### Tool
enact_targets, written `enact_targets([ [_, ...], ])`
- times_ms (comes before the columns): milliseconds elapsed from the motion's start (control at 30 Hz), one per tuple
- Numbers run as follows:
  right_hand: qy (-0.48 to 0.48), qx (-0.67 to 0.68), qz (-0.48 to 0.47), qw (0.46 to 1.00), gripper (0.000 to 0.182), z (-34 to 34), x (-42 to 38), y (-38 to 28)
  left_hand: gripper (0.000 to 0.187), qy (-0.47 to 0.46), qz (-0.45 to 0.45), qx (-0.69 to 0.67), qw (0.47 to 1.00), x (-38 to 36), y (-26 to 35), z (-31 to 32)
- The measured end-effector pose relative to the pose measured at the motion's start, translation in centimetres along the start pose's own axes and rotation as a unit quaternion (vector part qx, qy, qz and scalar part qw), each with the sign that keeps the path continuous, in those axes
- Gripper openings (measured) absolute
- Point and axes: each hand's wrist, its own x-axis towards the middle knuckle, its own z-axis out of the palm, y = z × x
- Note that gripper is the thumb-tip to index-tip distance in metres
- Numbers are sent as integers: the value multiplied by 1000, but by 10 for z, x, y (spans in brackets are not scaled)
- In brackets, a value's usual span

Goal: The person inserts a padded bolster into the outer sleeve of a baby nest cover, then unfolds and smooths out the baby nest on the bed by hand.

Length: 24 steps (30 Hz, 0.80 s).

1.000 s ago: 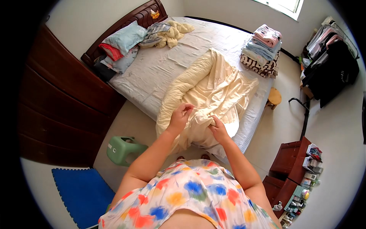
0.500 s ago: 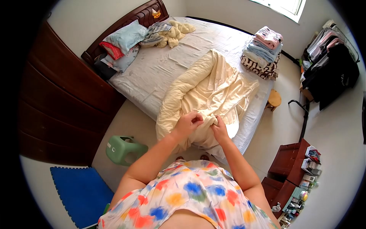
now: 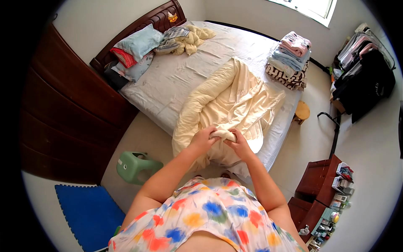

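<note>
A cream quilt (image 3: 197,101) lies bunched on the near side of the bed, its left side a thick puffy roll and its right part thin, creased cloth. At its near edge my left hand (image 3: 204,139) grips a gathered piece of the cream cloth. My right hand (image 3: 239,144) holds the same bunched piece from the other side, a short way from my left. Between the two hands the cloth forms a small thick twist. The fingertips are partly hidden in the fabric.
The bed (image 3: 168,86) carries pillows (image 3: 138,42), a rumpled blanket (image 3: 189,38) and folded blankets (image 3: 289,54). A green stool (image 3: 136,166) stands left, a wooden stool (image 3: 302,111) right. Beyond are a clothes rack (image 3: 365,63), a dark red cabinet (image 3: 315,176) and a blue mat (image 3: 88,214).
My left hand, earlier pinched beside the cloth, now grips it. The gathered piece has become a thicker twist between both hands, and my right hand has shifted slightly down.
</note>
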Motion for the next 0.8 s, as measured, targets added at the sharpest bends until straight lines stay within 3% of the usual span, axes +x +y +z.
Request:
enact_targets([
  [67,-22,42,15,999,46,-8,-3,-14,19,38,-20,-40,998,-1,-11,-6],
  [167,-30,-211,-36,976,49,-36,-1,7,17,90,-36,-153,983,2,-23,-19],
  [333,76,-307,40,948,33,-56,2,54,24,109,-56,-268,956,4,-37,-36],
  [467,45,-57,103,992,35,-52,4,53,24,126,-58,-313,940,0,-42,-46],
  [567,30,34,183,982,38,-34,1,12,24,126,-51,-316,939,-2,-42,-44],
  [700,-7,-43,106,993,20,-26,19,30,27,128,-63,-321,936,-2,-39,-45],
  [800,22,12,80,996,13,-35,27,35,29,117,-68,-313,940,-2,-47,-52],
])
